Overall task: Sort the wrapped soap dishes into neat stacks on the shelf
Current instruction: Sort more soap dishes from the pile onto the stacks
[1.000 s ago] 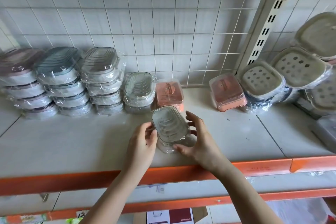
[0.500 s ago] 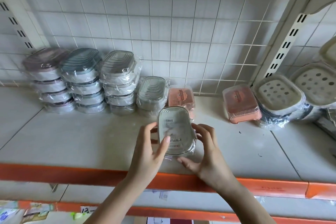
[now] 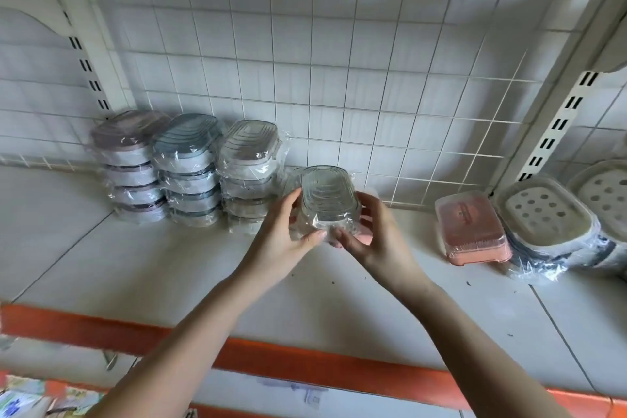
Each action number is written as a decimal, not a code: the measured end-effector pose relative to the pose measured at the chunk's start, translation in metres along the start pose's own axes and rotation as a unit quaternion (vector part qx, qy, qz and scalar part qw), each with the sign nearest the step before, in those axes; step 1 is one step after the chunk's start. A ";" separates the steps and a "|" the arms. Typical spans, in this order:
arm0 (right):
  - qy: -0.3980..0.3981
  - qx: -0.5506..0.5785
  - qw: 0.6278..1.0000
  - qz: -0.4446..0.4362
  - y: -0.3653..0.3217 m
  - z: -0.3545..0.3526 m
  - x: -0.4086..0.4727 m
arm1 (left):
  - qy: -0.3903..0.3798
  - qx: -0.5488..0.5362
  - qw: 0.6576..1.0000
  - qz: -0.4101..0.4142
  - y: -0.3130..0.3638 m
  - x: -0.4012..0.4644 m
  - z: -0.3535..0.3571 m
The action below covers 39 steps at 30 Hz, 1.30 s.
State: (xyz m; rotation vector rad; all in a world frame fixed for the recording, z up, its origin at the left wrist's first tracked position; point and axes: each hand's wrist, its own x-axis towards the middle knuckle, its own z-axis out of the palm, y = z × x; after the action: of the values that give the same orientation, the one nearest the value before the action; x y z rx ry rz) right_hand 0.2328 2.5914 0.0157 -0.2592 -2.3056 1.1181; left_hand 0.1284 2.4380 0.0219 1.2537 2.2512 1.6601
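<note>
A wrapped grey-green soap dish [image 3: 327, 200] is held between both hands above the shelf [image 3: 135, 268], just right of the stacks. My left hand [image 3: 281, 241] grips its left side and my right hand [image 3: 376, 241] grips its right side, thumbs under the front. Behind it a short grey-green stack [image 3: 293, 180] and a pink dish [image 3: 364, 237] are mostly hidden. Three tall stacks stand at the back left: pink-lidded [image 3: 130, 163], blue-lidded [image 3: 188, 166] and beige-lidded [image 3: 249, 173].
A pink wrapped box [image 3: 470, 229] sits to the right, beside leaning wrapped beige dishes with holes [image 3: 546, 217]. A wire grid [image 3: 339, 78] backs the shelf. An orange shelf edge [image 3: 305, 360] runs along the front. Slotted uprights [image 3: 556, 125] stand at both sides.
Both hands have carried the soap dish up and back from the front of the shelf toward the short stack. The dish now lies lid up. The view has tilted upward.
</note>
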 end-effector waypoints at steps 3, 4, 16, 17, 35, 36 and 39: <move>-0.023 -0.018 0.999 0.026 0.002 0.001 0.015 | -0.002 0.026 1.000 -0.018 -0.006 0.015 -0.009; -0.025 -0.022 0.999 0.035 0.003 0.003 0.020 | 0.003 0.036 0.999 -0.015 -0.010 0.020 -0.011; 0.024 -0.114 0.992 0.054 -0.007 0.027 0.056 | 0.163 0.192 0.967 0.034 -0.019 0.027 -0.010; 0.030 -0.130 0.990 0.053 -0.007 0.029 0.057 | 0.171 0.200 0.964 0.040 -0.019 0.026 -0.011; 0.004 -0.223 0.970 0.095 -0.024 0.025 0.053 | 0.162 0.178 0.963 0.124 -0.019 0.015 -0.022; 0.009 -0.220 0.970 0.102 -0.024 0.021 0.050 | 0.164 0.164 0.963 0.135 -0.016 0.013 -0.023; 0.028 -0.227 0.967 0.115 -0.025 0.007 0.036 | 0.133 0.118 0.970 0.167 -0.003 0.009 -0.020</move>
State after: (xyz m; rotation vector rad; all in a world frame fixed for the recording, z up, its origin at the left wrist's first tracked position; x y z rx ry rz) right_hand 0.2003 2.5853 0.0456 -0.7375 -2.5027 0.6536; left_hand 0.1106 2.4281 0.0312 1.6323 2.5743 1.8051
